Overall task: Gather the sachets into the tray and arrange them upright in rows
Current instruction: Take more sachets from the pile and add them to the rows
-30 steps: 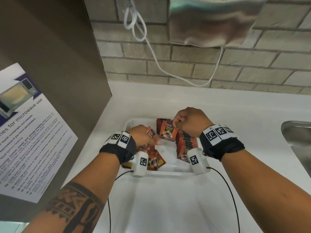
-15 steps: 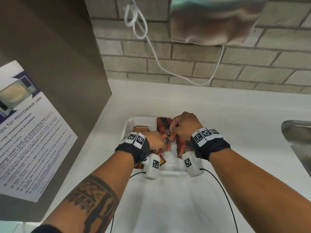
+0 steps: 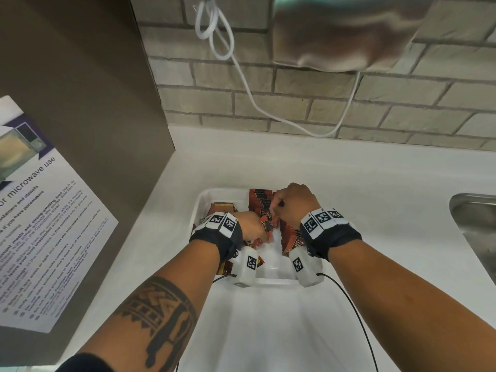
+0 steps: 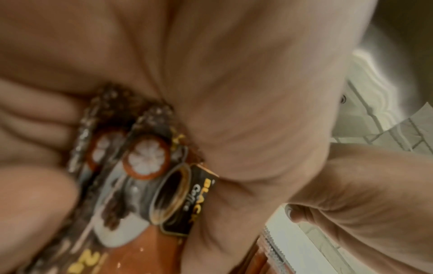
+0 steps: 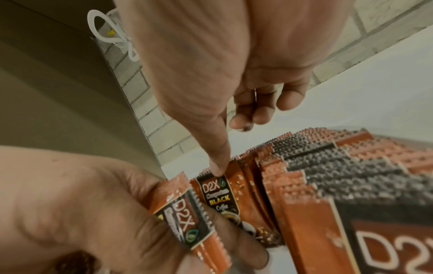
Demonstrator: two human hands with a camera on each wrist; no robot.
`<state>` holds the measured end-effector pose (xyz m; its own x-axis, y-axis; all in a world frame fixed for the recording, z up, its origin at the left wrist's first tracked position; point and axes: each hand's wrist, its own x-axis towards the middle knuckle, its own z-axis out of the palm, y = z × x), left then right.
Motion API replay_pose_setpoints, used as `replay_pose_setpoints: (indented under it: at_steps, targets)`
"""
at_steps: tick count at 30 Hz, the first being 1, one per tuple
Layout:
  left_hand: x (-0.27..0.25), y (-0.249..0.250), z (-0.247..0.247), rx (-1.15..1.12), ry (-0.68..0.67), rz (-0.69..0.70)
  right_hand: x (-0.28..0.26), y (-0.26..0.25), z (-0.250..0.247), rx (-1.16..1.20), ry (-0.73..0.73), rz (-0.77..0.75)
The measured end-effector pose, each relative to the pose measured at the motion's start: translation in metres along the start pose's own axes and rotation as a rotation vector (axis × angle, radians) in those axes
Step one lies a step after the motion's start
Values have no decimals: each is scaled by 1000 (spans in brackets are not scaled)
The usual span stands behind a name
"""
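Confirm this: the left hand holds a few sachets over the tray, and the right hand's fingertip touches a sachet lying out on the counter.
Not the counter. In the right wrist view the right hand touches a sachet upright in the tray's row. The left hand does hold sachets.

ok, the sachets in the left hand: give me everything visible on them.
The left hand grips a small bunch of sachets, at least two, pinched between thumb and fingers. They are flat orange-brown foil-look packets with serrated sealed ends and a black label panel reading D2X; the left wrist view shows a coffee cup, "BLACK Coffee" and a cut fruit printed on them. They are held tilted over the white tray, close beside the standing row of sachets.
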<state>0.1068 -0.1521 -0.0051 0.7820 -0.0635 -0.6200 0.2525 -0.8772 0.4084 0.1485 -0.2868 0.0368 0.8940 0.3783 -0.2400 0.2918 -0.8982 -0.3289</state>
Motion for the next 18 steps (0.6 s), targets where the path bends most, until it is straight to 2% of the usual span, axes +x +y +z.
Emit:
replay_pose_setpoints:
  at_steps: [18]
  targets:
    - [7,1,0,-5,-24,-7,7,7,-1,80,-50,1]
